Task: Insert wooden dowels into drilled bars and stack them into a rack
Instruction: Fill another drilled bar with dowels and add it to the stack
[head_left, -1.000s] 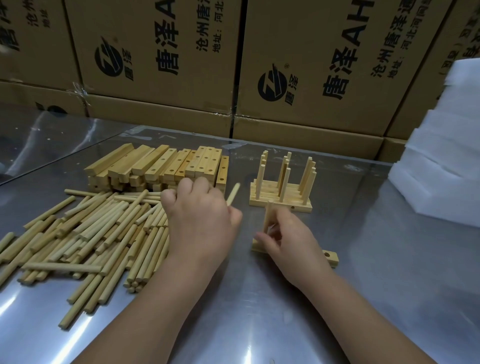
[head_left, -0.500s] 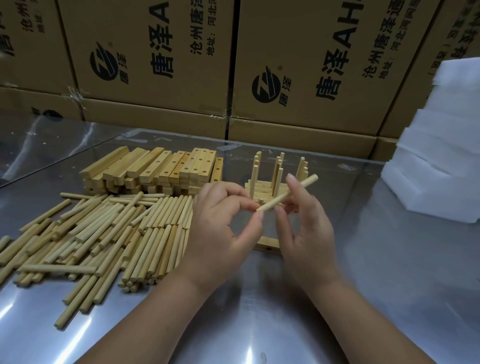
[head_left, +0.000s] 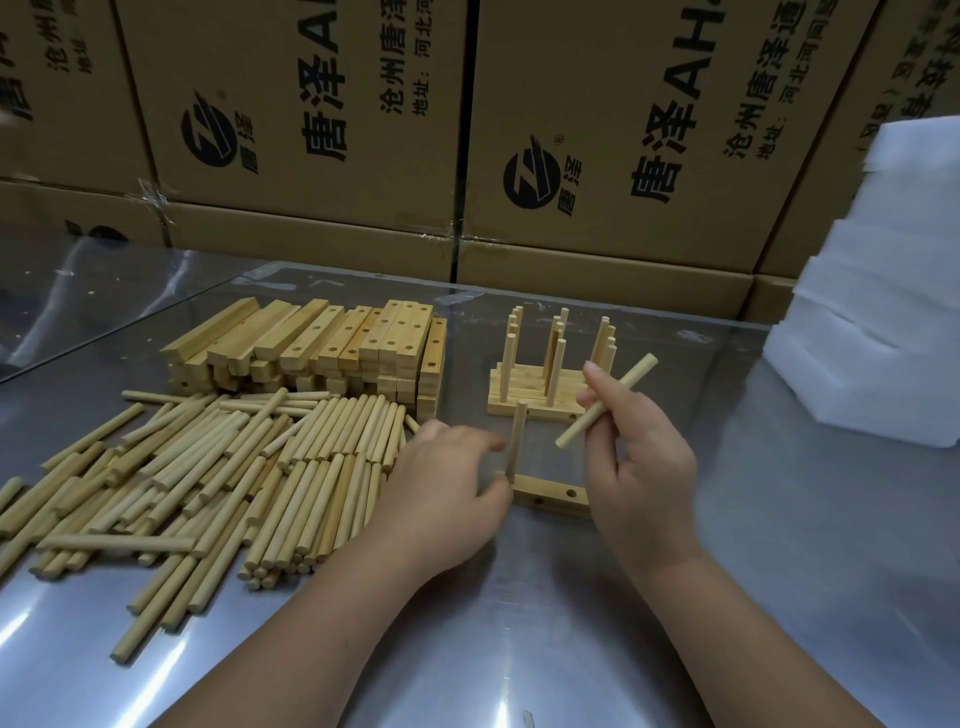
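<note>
The right hand's fingers (head_left: 597, 378) pinch a loose dowel (head_left: 575, 430) near its middle, thumb against forefinger, so that it slants with its upper end up and to the right. The right hand (head_left: 641, 462) hovers above the right end of a drilled bar (head_left: 553, 494), which lies flat on the tabletop (head_left: 779, 545). Two open holes show on the bar's top face, and one upright dowel (head_left: 518, 441) stands in its left end.

The left hand's fingers (head_left: 483, 442) are curled at that same end: the thumb tip is at the bar's end and the forefinger just beside the upright dowel. Blur there makes it impossible to tell whether they grip anything. The left hand (head_left: 447, 493) sits low, near the tabletop.

Just behind the bar stands the rack (head_left: 519, 388), several bars laid side by side with rows of dowels pointing up. To the left lies a broad heap of dowels (head_left: 234, 467), and behind it a stack of drilled bars (head_left: 322, 348). Printed cardboard boxes (head_left: 597, 130) line the back, and white foam sheets (head_left: 893, 312) are piled at the right.
</note>
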